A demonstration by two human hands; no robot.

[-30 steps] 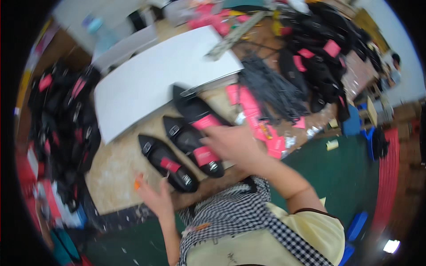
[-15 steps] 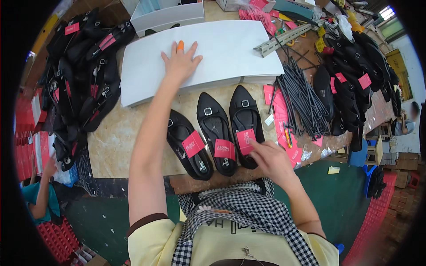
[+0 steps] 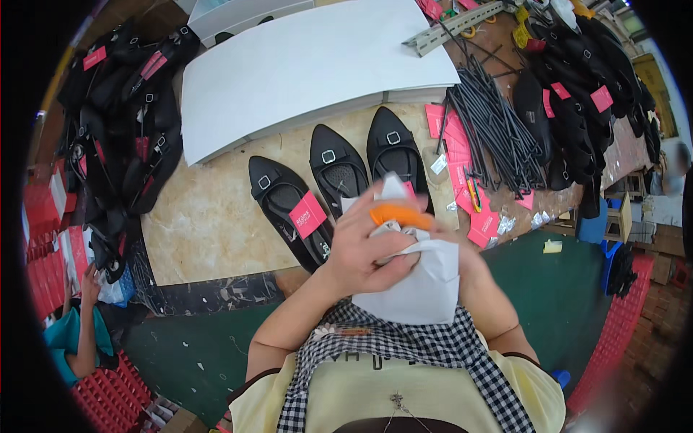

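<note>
My left hand (image 3: 357, 249), an orange finger cover (image 3: 403, 215) on one finger, is closed around a crumpled sheet of white paper (image 3: 419, 285) in front of my apron. Pressed against the paper's right side is my right hand (image 3: 471, 267), blurred, its fingers mostly hidden. Beyond them on the table lie three black pointed flats with buckles: a left shoe (image 3: 267, 177), a middle shoe (image 3: 326, 144) and a right shoe (image 3: 388, 130). A pink tag (image 3: 307, 214) rests on the left shoe. My hands and the paper cover the heels of the other two.
A stack of white paper (image 3: 310, 72) lies behind the shoes, with a metal angle bar (image 3: 451, 32) at its right. Dark thin rods (image 3: 494, 123) and pink cards (image 3: 456, 148) lie farther right. Piles of black shoes flank both sides (image 3: 119, 137). Another person's arm (image 3: 86, 317) shows at far left.
My left hand has come back from the paper stack and now grips a crumpled white sheet. My right hand has left the right shoe's tag and joined it. The view has shifted slightly.
</note>
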